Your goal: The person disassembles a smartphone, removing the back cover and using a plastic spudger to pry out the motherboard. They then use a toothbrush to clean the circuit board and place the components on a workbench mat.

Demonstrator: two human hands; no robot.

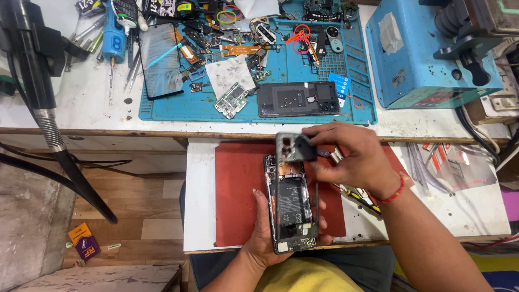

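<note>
Both closed: left hand [270, 230] opened phone [289, 208], right hand [351, 157] camera cover [292, 146].

Phone repair workshop — blue work mat [346, 108] strewn with parts, circuit board [231, 100], screwdriver [112, 38], blue machine [416, 59]

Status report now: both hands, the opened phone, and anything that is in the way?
Left hand grips opened phone from below. Right hand pinches grey camera cover above phone's top end. Screwdrivers lie under right wrist, none blocking.
</note>
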